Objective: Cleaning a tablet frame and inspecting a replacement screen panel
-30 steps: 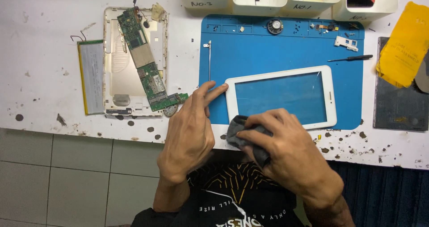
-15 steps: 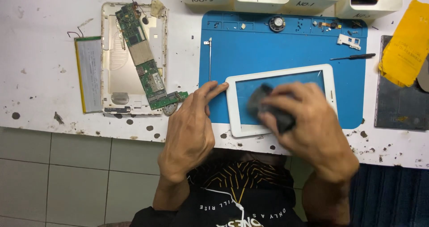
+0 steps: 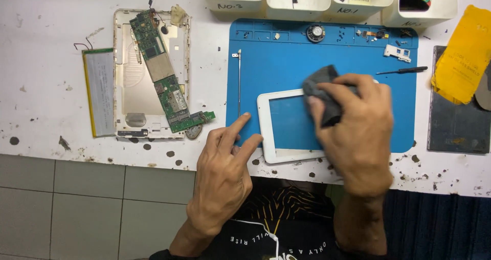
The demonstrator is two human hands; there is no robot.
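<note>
a blue work mat (image 3: 286, 60) on the white bench (image 3: 41, 29), with a white-framed tablet front panel (image 3: 286, 124) lying flat across the mat's near edge.

since 1 second ago: right hand (image 3: 358, 137) gone from the panel's near-left corner up to its far-right part, carrying the dark grey cloth (image 3: 322, 91) across the glass; panel itself turned a little, its right end now further from the body. probably most of the glass wiped in 1 diagonal pass.

cloth bunched and pinched under the right fingers, pressed down on the panel's upper right, half the panel hidden beneath that hand. left hand (image 3: 225, 173) spread, gripping nothing, fingertips (image 3: 244, 117) resting on the mat just beside the panel's left edge, steadying it.

opened tablet shell (image 3: 125, 76) with green circuit board (image 3: 163, 81) and silver battery (image 3: 99, 91) well apart at left; small screwdriver (image 3: 404, 70) at far right.
</note>
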